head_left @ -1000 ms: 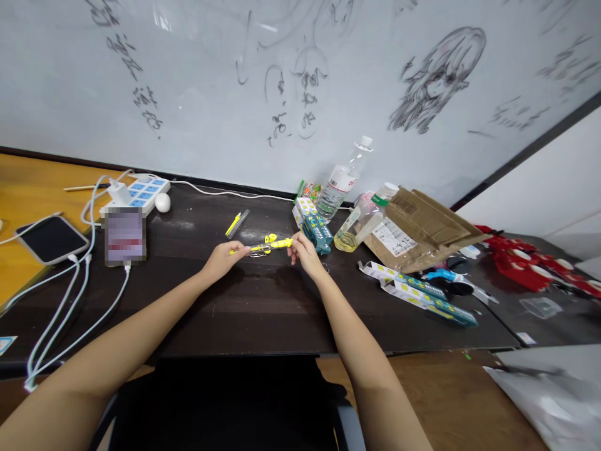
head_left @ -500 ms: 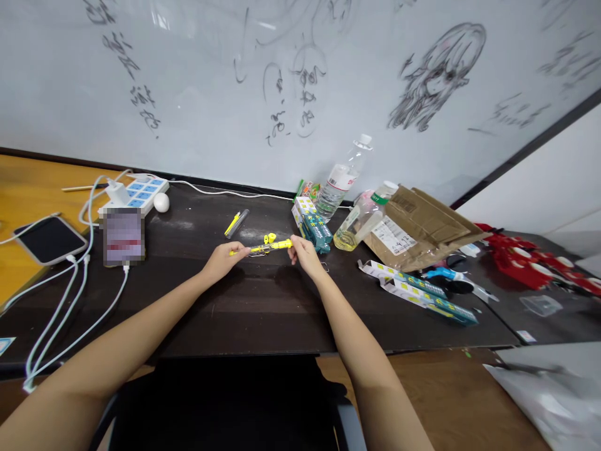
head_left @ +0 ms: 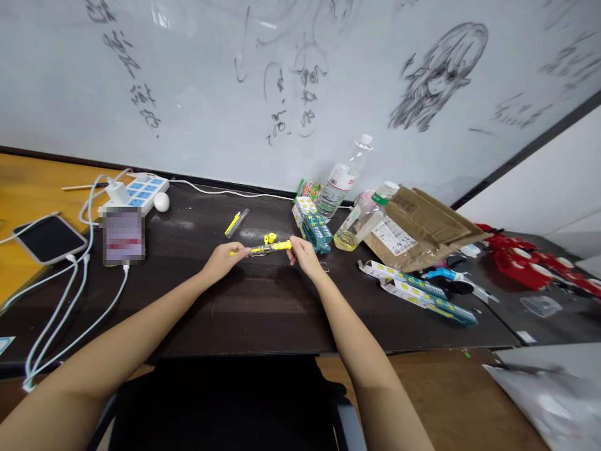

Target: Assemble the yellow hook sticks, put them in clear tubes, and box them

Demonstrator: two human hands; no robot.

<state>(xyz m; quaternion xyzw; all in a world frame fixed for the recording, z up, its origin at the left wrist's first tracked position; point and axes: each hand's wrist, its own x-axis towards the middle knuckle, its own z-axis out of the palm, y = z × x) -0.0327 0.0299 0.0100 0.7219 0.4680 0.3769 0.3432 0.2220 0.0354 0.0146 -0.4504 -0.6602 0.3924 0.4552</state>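
A: Where is the yellow pen-like piece [head_left: 270,248]?
B: Over the dark desk [head_left: 263,319], spanning the gap between your hands; contact with the desktop unclear.
A: Grip?
B: Your left hand [head_left: 224,260] pinches its left end, thumb and fingers together; your right hand [head_left: 305,257] pinches the other end likewise.
A: Surroundings?
B: Small yellow parts [head_left: 270,238] just beyond it. Farther back, a clear tube [head_left: 239,222]; near your right hand, a teal-and-white box [head_left: 313,227].

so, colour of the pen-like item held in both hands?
The pen-like item is yellow toward both ends, with a clear-looking middle; head view shows it.
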